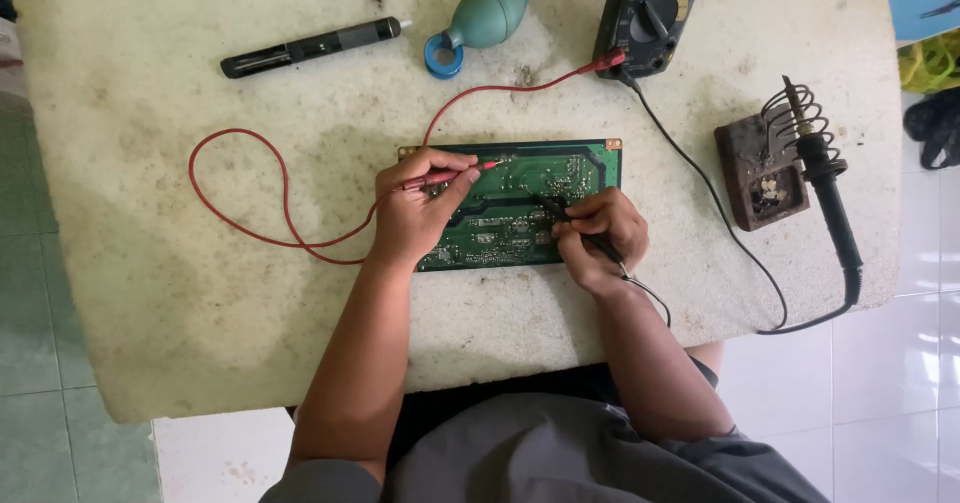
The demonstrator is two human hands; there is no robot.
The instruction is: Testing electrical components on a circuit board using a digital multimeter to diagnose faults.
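Note:
A green circuit board [520,178] lies flat near the middle of the worn white table [160,293]. My left hand [415,213] rests on the board's left part and pinches a red test probe [450,174], its tip touching the board. My right hand [600,233] sits on the board's right part and grips a black test probe [580,228] like a pen, tip down on the board. The red lead [240,193] loops across the table to a dark multimeter [650,13] at the back; the black lead [720,213] runs there too.
A soldering iron [825,178] sits in a coiled stand on a rusty block [755,173] at the right. A green rubber blower bulb [488,13], a blue ring [443,58] and a black pen-shaped tool [310,46] lie at the back. Tiled floor surrounds the table.

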